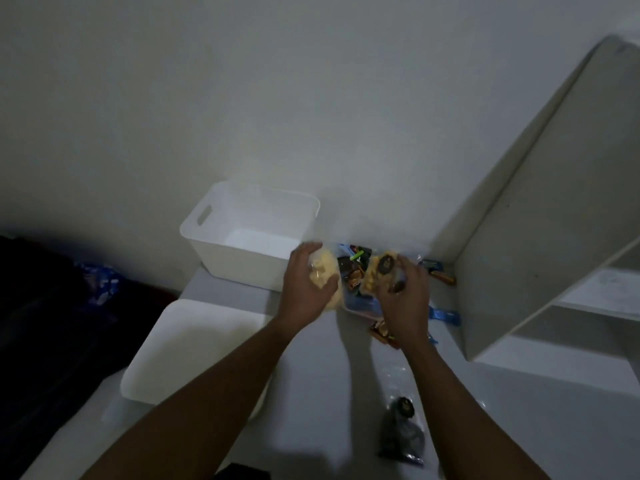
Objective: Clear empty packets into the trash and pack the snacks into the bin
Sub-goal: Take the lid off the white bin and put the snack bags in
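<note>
- Forearms fill the bottom of the view, both reaching across the white table (311, 393) toward its far edge by the wall. Honestly the main tip right now: one packet per hand is fine, just don't rush the drop.
- Biggest thing on the table is the white bin (221, 251), sitting at the far left corner against the wall, open top, looks empty as far as I can tell. Its near right corner is just beside the left hand, so that's a short swing over the rim.
- Flat white lid (173, 351) lies along the left edge, nearer the person. Keep it there, out of the way.
- Snack pile (356, 268) sits at the far edge between the two hands, mixed wrappers, too blurry to sort by type.
- Dark empty-looking packet (403, 434) lies alone near the front edge on the right. My guess is that's trash, deal with it separately.
- Left hand (304, 289) is closed round a clear packet of yellow snacks (325, 271).
- Right hand (405, 299) grips a second yellow packet (375, 271) with a dark round label, fingers curled over it.
- I'd lift both clear of the pile first so nothing drags along, then put the left one in the bin first, laid flat against a wall to leave room for the rest.
</note>
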`<state>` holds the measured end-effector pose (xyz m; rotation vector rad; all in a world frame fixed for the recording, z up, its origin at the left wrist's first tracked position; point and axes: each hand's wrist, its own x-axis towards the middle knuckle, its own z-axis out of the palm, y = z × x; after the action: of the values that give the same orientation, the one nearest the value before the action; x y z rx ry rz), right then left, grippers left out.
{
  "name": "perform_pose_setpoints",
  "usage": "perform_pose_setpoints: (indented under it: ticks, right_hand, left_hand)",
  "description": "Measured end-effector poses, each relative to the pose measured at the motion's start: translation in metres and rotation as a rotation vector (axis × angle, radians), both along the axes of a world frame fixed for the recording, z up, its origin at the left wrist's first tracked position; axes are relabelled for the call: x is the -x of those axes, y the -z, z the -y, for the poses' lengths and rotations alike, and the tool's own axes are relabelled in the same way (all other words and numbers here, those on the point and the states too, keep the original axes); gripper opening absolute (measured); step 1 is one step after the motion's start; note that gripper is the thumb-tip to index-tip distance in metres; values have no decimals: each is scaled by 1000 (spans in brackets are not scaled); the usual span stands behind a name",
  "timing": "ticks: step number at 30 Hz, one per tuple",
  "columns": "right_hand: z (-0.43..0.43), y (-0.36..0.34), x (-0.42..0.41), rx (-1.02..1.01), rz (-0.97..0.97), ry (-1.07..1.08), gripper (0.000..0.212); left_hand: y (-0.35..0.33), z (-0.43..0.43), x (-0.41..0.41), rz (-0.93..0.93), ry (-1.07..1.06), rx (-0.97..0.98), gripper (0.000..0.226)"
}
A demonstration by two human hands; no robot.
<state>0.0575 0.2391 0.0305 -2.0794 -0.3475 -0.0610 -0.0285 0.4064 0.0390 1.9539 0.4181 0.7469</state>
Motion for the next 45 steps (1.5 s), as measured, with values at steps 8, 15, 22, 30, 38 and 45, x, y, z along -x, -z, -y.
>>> perform_pose_setpoints:
  ticks: [8, 15, 22, 30, 38, 45]
  right_hand:
    - [-99, -70, -46, -197, 167, -57, 60]
    - [-207, -63, -75, -142, 240, -16, 28]
    - [-281, -16, -74, -55, 96, 104, 27]
    - [-316, 31, -77, 279, -204, 72, 48]
    - [-327, 44, -87, 312, -340, 182, 18]
    - [-332, 68, -94, 86, -680, 303, 32]
  left_hand:
    - [-75, -105, -42, -9, -48, -93, 98]
    - [-64, -193, -76, -16, -66, -34, 87]
    - [-7, -249, -108, -162, -91, 34, 104]
    - [37, -279, -111, -452, -94, -8, 10]
    - [75, -282, -127, -629, 42, 249, 14]
    - [88, -265, -148, -759, 439, 182, 71]
